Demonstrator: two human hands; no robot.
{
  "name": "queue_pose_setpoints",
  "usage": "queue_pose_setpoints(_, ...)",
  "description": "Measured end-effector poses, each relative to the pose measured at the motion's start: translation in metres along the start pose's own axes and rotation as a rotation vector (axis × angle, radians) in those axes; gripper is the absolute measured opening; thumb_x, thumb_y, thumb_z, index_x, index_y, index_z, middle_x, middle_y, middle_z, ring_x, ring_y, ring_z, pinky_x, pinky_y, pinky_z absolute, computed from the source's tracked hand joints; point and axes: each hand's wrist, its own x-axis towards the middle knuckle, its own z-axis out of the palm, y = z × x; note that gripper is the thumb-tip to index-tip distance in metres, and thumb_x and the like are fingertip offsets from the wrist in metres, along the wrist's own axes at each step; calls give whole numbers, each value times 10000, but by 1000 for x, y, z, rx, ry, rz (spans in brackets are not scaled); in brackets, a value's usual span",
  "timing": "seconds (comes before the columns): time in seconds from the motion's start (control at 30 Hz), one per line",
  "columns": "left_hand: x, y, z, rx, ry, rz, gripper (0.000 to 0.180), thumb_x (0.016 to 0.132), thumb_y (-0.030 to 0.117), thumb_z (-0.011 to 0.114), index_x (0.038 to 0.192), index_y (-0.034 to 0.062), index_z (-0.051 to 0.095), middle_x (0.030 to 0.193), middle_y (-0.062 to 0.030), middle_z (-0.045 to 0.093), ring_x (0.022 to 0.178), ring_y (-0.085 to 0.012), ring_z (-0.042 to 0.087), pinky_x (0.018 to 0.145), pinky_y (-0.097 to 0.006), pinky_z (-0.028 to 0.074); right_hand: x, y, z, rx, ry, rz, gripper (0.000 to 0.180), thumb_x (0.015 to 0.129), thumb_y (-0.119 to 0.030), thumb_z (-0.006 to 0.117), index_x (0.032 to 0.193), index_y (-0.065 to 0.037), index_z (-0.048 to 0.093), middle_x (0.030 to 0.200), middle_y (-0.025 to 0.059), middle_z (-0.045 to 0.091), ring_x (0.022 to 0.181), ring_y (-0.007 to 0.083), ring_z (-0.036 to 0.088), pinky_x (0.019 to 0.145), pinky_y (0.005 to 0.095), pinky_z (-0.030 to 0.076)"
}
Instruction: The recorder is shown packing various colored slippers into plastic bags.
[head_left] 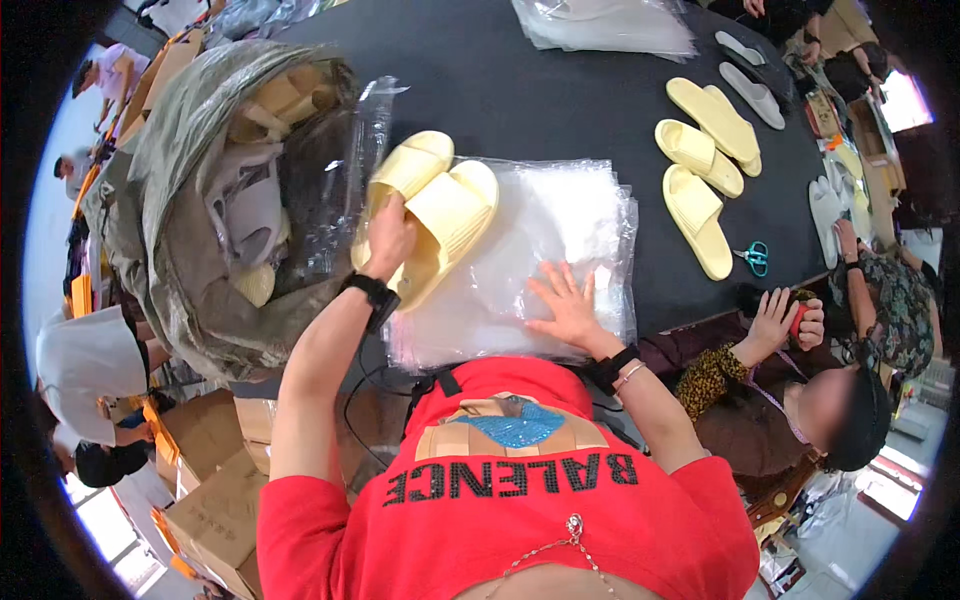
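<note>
A pair of pale yellow slide sandals is gripped in my left hand, its fingers closed round the strap of the left one. The pair overlaps the left side of a stack of clear plastic bags. My right hand lies flat on that stack with its fingers spread, holding nothing. To the left, a big grey-green woven sack gapes open, with white and yellow slides inside. Beside it, clear plastic film stands close to the held pair.
Several yellow slides lie on the dark table at right, near teal-handled scissors. More plastic bags are stacked at the far edge. A co-worker sits close at my right. Cardboard boxes stand at lower left.
</note>
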Motion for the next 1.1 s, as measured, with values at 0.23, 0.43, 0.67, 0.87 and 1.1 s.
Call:
queue_pose_setpoints(0.23,-23,89,-12,-93,-149,370,186,705,8,507,888,20,477,842,-182,520,737,-406,538,629,-464,431,13,-22,-97,1303,225,123,852,763,-323,659,1393,-36,163,1371,193,292,1262,249,301,1024,328,274)
queue_pose_setpoints(0.43,-41,123,-7,-249,-236,609,239,668,-10,522,904,28,521,838,-158,525,713,-376,551,619,-443,461,1,3,-150,1094,155,-51,794,719,-134,707,1366,-27,259,1364,140,326,1255,197,305,1035,320,261)
queue_pose_setpoints(0.67,-40,138,-1,-182,-342,781,242,655,-25,539,886,46,538,853,-125,528,736,-336,562,613,-406,476,-15,12,-140,1123,183,46,491,768,-14,623,1223,-77,450,1033,75,554,846,115,565,719,240,466)
queue_pose_setpoints(0.87,-32,158,-28,-433,-276,522,287,726,-29,570,1002,46,554,931,-131,543,679,-288,568,586,-345,475,-27,41,-160,1135,498,204,160,737,-67,670,837,-31,550,783,38,583,717,103,546,623,243,458)
queue_pose_setpoints(1.1,-25,110,-40,-410,-139,368,184,801,18,569,982,37,593,860,-119,586,689,-228,582,610,-299,472,-34,126,-245,1247,1163,393,569,784,-9,613,1290,-73,362,953,77,526,803,170,570,699,261,500)
